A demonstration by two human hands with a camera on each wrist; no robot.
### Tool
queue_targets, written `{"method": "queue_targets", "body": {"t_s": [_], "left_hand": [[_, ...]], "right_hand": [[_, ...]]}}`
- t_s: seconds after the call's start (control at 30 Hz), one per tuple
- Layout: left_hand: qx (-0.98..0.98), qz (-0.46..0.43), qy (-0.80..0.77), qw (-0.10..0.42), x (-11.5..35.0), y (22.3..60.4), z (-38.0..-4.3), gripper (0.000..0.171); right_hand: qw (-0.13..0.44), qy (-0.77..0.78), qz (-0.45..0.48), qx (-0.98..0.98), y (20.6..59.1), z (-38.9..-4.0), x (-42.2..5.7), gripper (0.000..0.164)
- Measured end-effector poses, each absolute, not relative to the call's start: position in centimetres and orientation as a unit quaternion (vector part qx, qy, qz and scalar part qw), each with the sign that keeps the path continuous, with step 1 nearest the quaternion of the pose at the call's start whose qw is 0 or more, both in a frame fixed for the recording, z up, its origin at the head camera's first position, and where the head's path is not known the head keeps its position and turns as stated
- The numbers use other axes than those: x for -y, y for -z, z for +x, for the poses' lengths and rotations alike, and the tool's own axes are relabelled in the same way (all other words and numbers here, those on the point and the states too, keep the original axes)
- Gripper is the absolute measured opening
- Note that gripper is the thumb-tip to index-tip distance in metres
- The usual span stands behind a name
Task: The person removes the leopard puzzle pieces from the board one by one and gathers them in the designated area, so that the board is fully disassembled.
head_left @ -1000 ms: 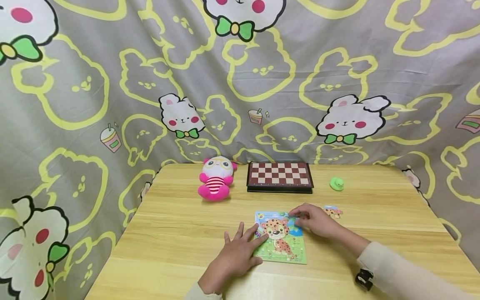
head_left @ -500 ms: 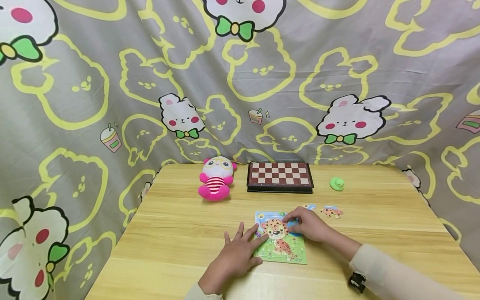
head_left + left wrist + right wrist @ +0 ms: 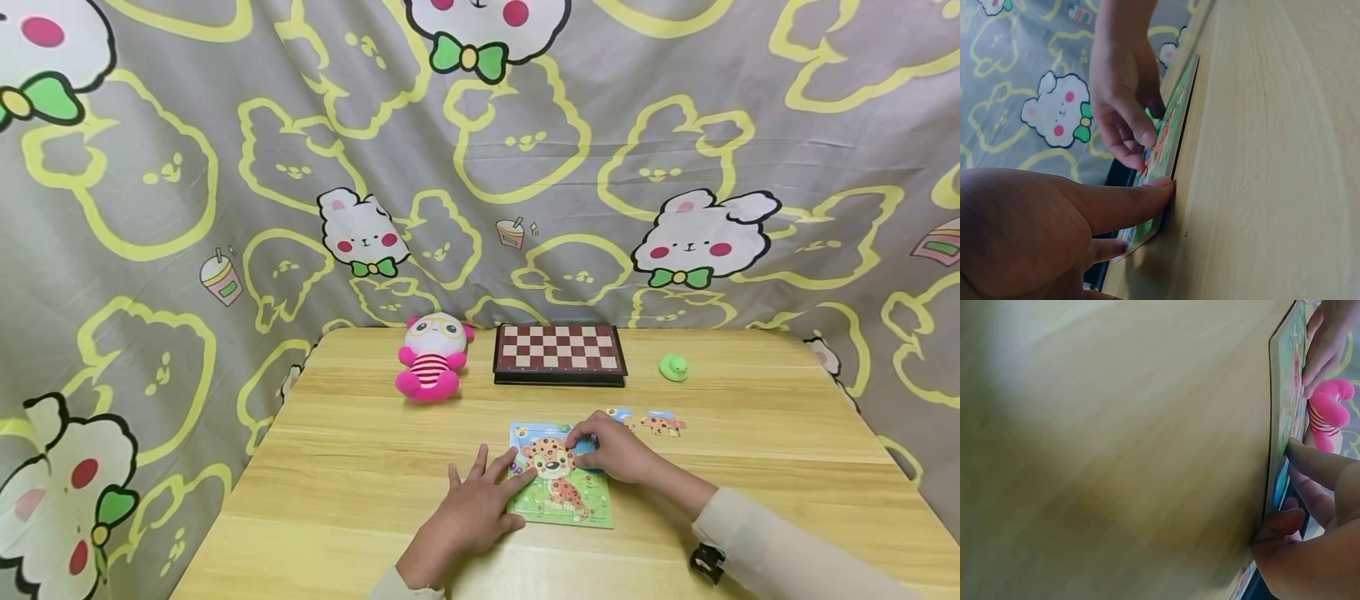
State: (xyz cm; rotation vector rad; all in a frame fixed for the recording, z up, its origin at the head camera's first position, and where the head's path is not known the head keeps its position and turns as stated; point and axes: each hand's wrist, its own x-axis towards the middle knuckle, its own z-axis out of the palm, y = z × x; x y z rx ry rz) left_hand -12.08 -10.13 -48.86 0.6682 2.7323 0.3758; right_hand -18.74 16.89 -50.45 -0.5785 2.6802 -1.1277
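A square jigsaw puzzle (image 3: pixel 592 508) with a spotted leopard cub on blue and green lies on the table. My left hand (image 3: pixel 474 508) has its fingers spread over the puzzle's left side; in the left wrist view its thumb (image 3: pixel 1147 194) rests along the near edge. At the upper right part, by the cub's ear, my right hand (image 3: pixel 618 450) bends thumb and index finger toward each other on a puzzle piece, which the fingers mostly hide. Just beyond this hand lie two loose puzzle pieces, one with spotted legs (image 3: pixel 663 425) and one partly covered (image 3: pixel 619 413).
Along the back of the wooden table (image 3: pixel 337 467) stand a pink and white plush toy (image 3: pixel 430 358), a folded checkered board case (image 3: pixel 559 350) and a small green duck (image 3: pixel 673 367). A printed curtain (image 3: pixel 450 150) hangs behind the table.
My right hand has moved slightly left and inward over the puzzle, its fingertips closing up by the cub's ear. A loose piece behind it has come into sight. The left hand has stayed put.
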Motion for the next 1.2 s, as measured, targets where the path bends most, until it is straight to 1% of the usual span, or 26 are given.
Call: {"method": "queue_targets", "body": {"t_s": [0.3, 0.57, 0.63, 0.77, 0.83, 1.07, 1.2], "left_hand": [[-0.952, 0.234, -0.131, 0.15, 10.11, 48.9, -12.09, 0.066], [-0.952, 0.234, -0.13, 0.15, 10.1, 48.88, -12.06, 0.067], [-0.952, 0.233, -0.129, 0.15, 10.09, 48.87, -12.06, 0.067], [-0.952, 0.233, -0.128, 0.15, 10.08, 48.89, -12.09, 0.067], [-0.952, 0.232, -0.127, 0.15, 10.09, 48.91, -12.1, 0.067], [-0.952, 0.234, -0.129, 0.149, 10.13, 48.94, -12.08, 0.067], [-0.952, 0.235, -0.13, 0.149, 10.11, 48.85, -12.06, 0.067]], "right_hand": [[0.093, 0.379, -0.172, -0.904, 50.18, -18.64, -16.69, 0.019], [0.085, 0.371, -0.183, -0.907, 50.18, -18.57, -16.9, 0.02], [0.079, 0.37, -0.181, -0.908, 50.34, -18.6, -17.0, 0.025], [0.067, 0.371, -0.164, -0.912, 50.75, -18.69, -17.06, 0.046], [0.064, 0.373, -0.155, -0.912, 50.82, -18.67, -17.04, 0.053], [0.058, 0.374, -0.159, -0.912, 50.42, -18.41, -17.19, 0.046], [0.065, 0.391, -0.167, -0.903, 50.29, -18.58, -17.51, 0.04]]}}
